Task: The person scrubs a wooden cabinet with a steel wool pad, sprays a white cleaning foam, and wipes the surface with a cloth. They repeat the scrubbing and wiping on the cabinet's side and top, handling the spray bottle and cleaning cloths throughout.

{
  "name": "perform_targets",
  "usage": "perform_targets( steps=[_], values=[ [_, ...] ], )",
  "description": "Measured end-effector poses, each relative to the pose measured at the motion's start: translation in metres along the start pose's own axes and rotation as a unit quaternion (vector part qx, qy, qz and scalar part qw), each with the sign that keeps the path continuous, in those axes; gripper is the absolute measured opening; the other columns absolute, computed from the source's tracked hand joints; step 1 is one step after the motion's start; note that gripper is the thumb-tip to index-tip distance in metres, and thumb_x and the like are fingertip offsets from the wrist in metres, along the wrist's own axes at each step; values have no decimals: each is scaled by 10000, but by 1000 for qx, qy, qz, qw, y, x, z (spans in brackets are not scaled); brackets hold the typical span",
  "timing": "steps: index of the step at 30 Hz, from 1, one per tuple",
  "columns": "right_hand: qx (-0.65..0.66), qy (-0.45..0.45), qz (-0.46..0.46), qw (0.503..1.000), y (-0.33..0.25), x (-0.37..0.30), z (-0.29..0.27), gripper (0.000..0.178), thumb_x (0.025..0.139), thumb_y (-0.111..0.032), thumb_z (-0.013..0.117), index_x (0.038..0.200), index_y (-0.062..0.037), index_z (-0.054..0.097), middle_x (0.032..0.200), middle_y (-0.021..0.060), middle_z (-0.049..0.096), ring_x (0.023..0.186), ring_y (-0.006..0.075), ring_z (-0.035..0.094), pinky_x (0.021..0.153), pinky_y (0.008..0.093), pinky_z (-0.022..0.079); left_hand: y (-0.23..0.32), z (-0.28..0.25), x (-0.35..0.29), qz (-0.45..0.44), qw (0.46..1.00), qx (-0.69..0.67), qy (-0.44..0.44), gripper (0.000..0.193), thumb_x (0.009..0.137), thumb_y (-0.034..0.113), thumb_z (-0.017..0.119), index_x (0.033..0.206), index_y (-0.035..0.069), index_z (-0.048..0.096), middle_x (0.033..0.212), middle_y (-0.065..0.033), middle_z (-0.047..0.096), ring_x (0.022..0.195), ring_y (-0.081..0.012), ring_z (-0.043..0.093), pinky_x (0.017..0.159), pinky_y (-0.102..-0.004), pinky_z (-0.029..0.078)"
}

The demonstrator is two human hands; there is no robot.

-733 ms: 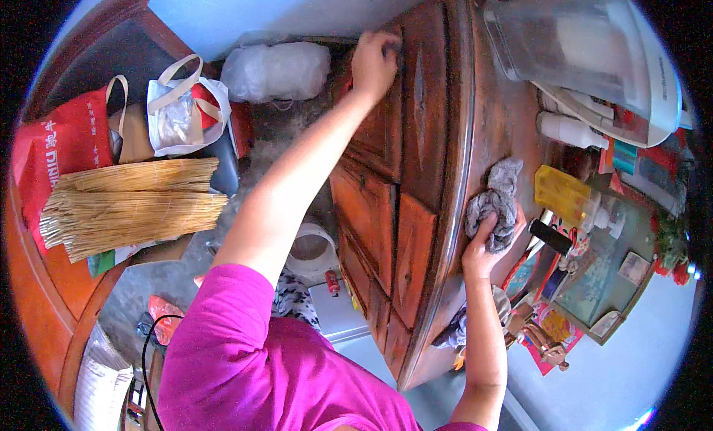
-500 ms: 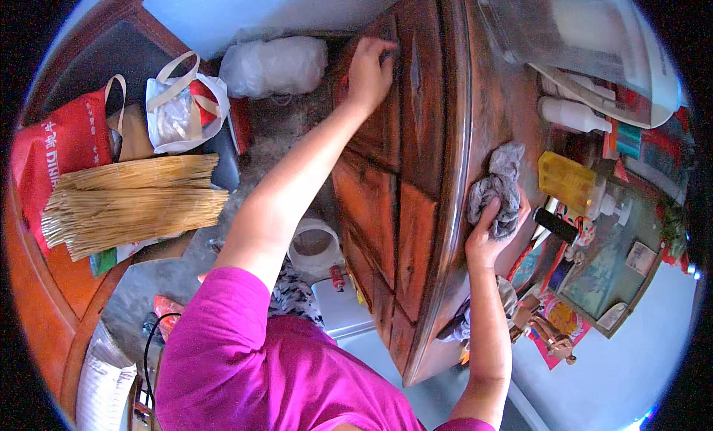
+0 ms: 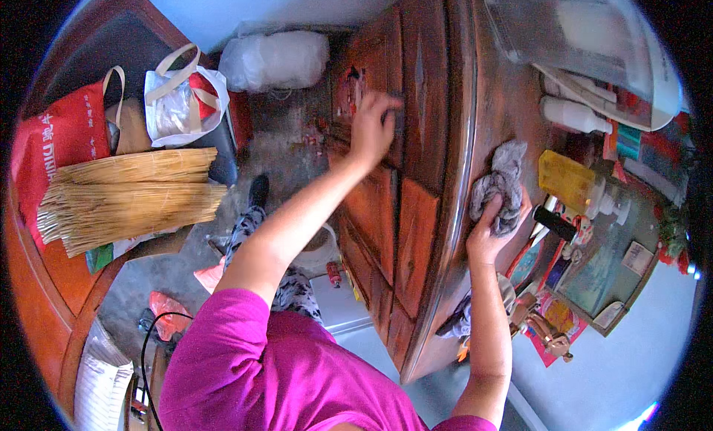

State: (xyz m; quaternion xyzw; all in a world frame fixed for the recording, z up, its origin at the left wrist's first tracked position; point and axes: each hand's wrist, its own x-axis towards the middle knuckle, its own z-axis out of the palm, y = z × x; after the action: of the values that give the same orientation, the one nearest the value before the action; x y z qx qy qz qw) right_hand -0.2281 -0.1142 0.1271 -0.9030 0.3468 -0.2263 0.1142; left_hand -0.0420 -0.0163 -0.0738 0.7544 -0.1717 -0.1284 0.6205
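Remotely, I am watching the right hand [image 3: 484, 244] gripping a grey cloth [image 3: 502, 180], probably light, soft, best bunched mid-fold, over the counter [image 3: 509, 96], right of centre, the left hand [image 3: 373, 130] half-curling beside the cabinet [image 3: 425, 126], upper centre, hold unclear.

Brown wooden cabinet top [image 3: 496, 96] was pretty crowded: white bottle [image 3: 572, 114], yellow pump bottle [image 3: 566, 180] and a big clear plastic bin [image 3: 575, 41] toward the back, plus a grey rag [image 3: 506, 167] bunched in the right hand [image 3: 496, 238] near the front.

grey rag [image 3: 499, 186], reddish-brown cabinet [image 3: 417, 241], magenta shirt [image 3: 319, 379]
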Motion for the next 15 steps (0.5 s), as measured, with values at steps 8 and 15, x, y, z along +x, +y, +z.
perform_targets(
  steps=[8,15],
  values=[
    [16,5,11,1000,-4,5,3,472,998,-260,668,1338,43,540,1285,228,571,1220,395,544,1120,478,381,-3,-7,19,90,995,35,-7,208,917,-23,680,1115,33,706,1211,-213,624,1185,-430,595,988,-494,499],
    [2,16,-9,1000,0,6,3,461,987,-236,668,1329,46,542,1286,234,572,1220,410,544,1116,486,385,-4,-20,-53,83,991,6,-107,330,811,-61,755,1096,106,757,1225,-139,641,1169,-353,644,987,-423,546]
  ],
)
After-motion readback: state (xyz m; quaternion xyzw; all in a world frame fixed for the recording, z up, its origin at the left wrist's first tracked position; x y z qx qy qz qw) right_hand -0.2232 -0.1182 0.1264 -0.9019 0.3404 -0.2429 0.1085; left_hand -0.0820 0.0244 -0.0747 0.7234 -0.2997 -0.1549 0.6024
